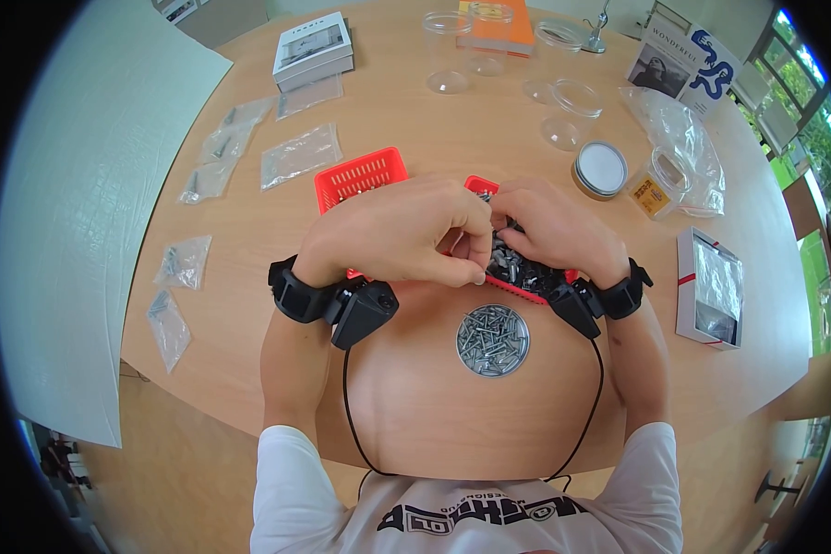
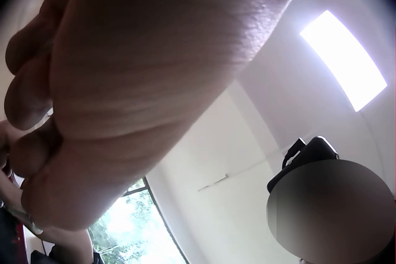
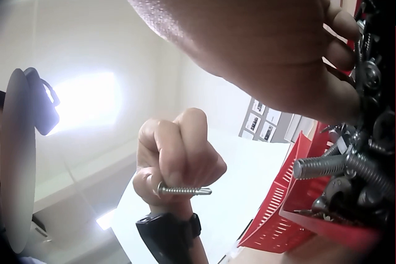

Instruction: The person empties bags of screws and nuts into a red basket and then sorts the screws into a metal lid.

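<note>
In the head view, my left hand (image 1: 406,226) is held over the gap between two red baskets. The right wrist view shows it pinching a silver drill-point screw (image 3: 185,191), which lies about level across the fingertips. My right hand (image 1: 554,226) reaches into the right red basket (image 1: 517,295), its fingers down among dark and silver bolts and screws (image 1: 526,274). Its fingertips are hidden there, and I cannot tell whether they grip a piece. Nearer my body, a round clear dish (image 1: 458,343) holds many silver screws. The left red basket (image 1: 360,171) is partly covered by my left hand.
Small clear bags (image 1: 300,157) lie at the left, some with screws inside. Clear jars (image 1: 448,51), a lidded tin (image 1: 600,171) and a yellow-labelled tub (image 1: 657,189) stand at the back and right. A white box (image 1: 709,288) sits far right; books (image 1: 312,51) lie behind.
</note>
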A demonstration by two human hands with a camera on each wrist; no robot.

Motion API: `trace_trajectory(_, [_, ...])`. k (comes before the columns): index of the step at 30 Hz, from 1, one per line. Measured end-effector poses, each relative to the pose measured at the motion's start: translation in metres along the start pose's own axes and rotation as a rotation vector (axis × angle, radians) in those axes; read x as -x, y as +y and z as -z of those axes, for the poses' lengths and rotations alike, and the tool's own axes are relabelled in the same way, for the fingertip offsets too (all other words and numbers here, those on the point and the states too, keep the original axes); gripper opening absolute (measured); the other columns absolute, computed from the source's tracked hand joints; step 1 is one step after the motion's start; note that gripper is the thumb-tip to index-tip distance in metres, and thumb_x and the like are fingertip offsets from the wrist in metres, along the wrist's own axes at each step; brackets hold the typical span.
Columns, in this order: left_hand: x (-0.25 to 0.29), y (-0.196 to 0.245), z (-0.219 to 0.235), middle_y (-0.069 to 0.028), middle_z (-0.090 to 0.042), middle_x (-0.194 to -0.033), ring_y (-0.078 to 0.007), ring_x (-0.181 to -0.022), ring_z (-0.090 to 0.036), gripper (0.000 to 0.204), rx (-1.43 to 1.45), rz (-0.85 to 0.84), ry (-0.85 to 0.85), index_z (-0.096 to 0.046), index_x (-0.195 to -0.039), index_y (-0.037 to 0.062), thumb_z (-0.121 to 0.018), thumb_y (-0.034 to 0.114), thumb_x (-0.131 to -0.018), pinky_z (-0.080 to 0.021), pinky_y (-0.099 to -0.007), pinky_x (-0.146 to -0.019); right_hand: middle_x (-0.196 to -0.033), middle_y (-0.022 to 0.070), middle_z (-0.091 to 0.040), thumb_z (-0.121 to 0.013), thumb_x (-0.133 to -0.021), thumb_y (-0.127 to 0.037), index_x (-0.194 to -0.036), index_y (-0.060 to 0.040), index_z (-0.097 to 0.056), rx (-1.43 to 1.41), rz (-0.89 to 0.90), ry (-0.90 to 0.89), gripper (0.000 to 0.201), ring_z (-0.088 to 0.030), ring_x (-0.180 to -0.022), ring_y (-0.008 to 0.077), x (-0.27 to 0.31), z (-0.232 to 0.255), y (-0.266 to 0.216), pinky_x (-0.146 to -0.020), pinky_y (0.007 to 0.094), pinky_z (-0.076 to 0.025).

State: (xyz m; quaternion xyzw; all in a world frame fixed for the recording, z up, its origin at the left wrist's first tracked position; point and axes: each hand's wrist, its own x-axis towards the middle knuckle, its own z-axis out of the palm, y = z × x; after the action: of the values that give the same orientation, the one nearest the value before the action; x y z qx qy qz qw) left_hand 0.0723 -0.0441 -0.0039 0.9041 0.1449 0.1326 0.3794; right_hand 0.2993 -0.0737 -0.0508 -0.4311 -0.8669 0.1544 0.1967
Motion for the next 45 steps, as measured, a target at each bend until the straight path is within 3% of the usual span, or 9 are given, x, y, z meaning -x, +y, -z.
trace_trajectory(3, [0.000, 0.000, -0.001, -0.0051, -0.061, -0.070, -0.0153, -0.061, -0.056, 0.011, 0.015, -0.006, -0.040, -0.070, -0.079, 0.0007, -0.072, 0.012, -0.078, -0.042, -0.0283, -0.055, -0.089, 0.0190, -0.064, -0.058, -0.077, 0.000, -0.086, 0.0016, -0.064, -0.001, 0.039, 0.089, 0.011, -0.058, -0.093, 0.0403, 0.002, -0.008, 0.004, -0.081, 0.0476, -0.048])
trace_trajectory(15, [-0.013, 0.011, -0.022, -0.0103, -0.067, -0.076, -0.0258, -0.069, -0.065, 0.014, -0.099, 0.020, -0.331, -0.072, -0.083, -0.0006, -0.071, 0.012, -0.076, -0.051, -0.0351, -0.064, -0.098, 0.0168, -0.065, -0.057, -0.077, 0.002, -0.095, -0.0009, -0.067, 0.105, -0.075, -0.067, 0.021, -0.059, -0.100, 0.0378, 0.005, 0.001, -0.004, -0.082, 0.0460, -0.050])
trace_trajectory(17, [-0.015, 0.009, -0.027, -0.0113, -0.068, -0.079, -0.0276, -0.072, -0.066, 0.015, -0.176, 0.002, -0.375, -0.073, -0.085, -0.0003, -0.071, 0.012, -0.076, -0.052, -0.0362, -0.067, -0.092, 0.0153, -0.065, -0.062, -0.077, -0.001, -0.093, -0.0011, -0.066, 0.096, -0.068, -0.074, 0.016, -0.061, -0.093, 0.0360, 0.006, 0.004, 0.000, -0.081, 0.0441, -0.050])
trace_trajectory(23, [-0.007, 0.009, -0.013, -0.0121, -0.070, -0.082, -0.0270, -0.074, -0.066, 0.018, -0.187, 0.029, -0.114, -0.074, -0.093, 0.0012, -0.072, 0.011, -0.078, -0.052, -0.0361, -0.067, -0.088, 0.0136, -0.065, -0.067, -0.079, -0.005, -0.098, -0.0020, -0.065, 0.055, -0.034, 0.008, 0.019, -0.062, -0.087, 0.0328, 0.014, 0.018, 0.001, -0.079, 0.0413, -0.049])
trace_trajectory(28, [-0.004, 0.005, 0.003, -0.0093, -0.068, -0.083, -0.0246, -0.069, -0.060, 0.017, -0.364, 0.233, 0.264, -0.073, -0.094, 0.0041, -0.074, 0.012, -0.079, -0.048, -0.0344, -0.064, -0.085, 0.0136, -0.065, -0.067, -0.082, -0.006, -0.098, -0.0020, -0.065, 0.060, -0.062, -0.001, 0.016, -0.063, -0.084, 0.0316, 0.012, 0.032, -0.001, -0.076, 0.0406, -0.050])
trace_trajectory(31, [-0.006, -0.010, 0.007, -0.0099, -0.065, -0.088, -0.0257, -0.075, -0.061, 0.019, -0.427, 0.272, 0.349, -0.073, -0.096, 0.0042, -0.073, 0.011, -0.079, -0.048, -0.0361, -0.068, -0.085, 0.0137, -0.065, -0.067, -0.084, -0.006, -0.097, -0.0017, -0.066, 0.038, -0.088, 0.021, 0.014, -0.063, -0.084, 0.0315, 0.009, 0.036, -0.003, -0.076, 0.0405, -0.050])
trace_trajectory(36, [-0.007, -0.012, -0.003, -0.0103, -0.059, -0.099, -0.0278, -0.092, -0.060, 0.020, -0.434, 0.365, 0.201, -0.073, -0.097, 0.0047, -0.075, 0.011, -0.078, -0.049, -0.0372, -0.080, -0.090, 0.0141, -0.065, -0.067, -0.086, -0.008, -0.100, -0.0017, -0.068, 0.079, 0.041, 0.115, 0.016, -0.063, -0.087, 0.0331, 0.006, 0.027, -0.003, -0.078, 0.0409, -0.051])
trace_trajectory(40, [-0.014, -0.013, -0.016, -0.0109, -0.056, -0.103, -0.0286, -0.099, -0.060, 0.017, -0.433, 0.430, 0.108, -0.074, -0.094, 0.0050, -0.074, 0.009, -0.078, -0.049, -0.0370, -0.087, -0.097, 0.0151, -0.065, -0.066, -0.086, -0.009, -0.103, -0.0017, -0.069, 0.029, 0.033, 0.048, 0.019, -0.062, -0.094, 0.0353, 0.005, 0.013, -0.002, -0.084, 0.0425, -0.050])
trace_trajectory(45, [-0.017, -0.029, -0.025, -0.0138, -0.057, -0.098, -0.0312, -0.101, -0.060, 0.011, -0.461, 0.305, 0.126, -0.072, -0.086, 0.0027, -0.074, 0.007, -0.076, -0.050, -0.0405, -0.086, -0.097, 0.0159, -0.065, -0.065, -0.084, -0.009, -0.102, -0.0015, -0.070, 0.046, -0.031, -0.030, 0.020, -0.060, -0.102, 0.0363, 0.004, 0.012, 0.004, -0.090, 0.0440, -0.049])
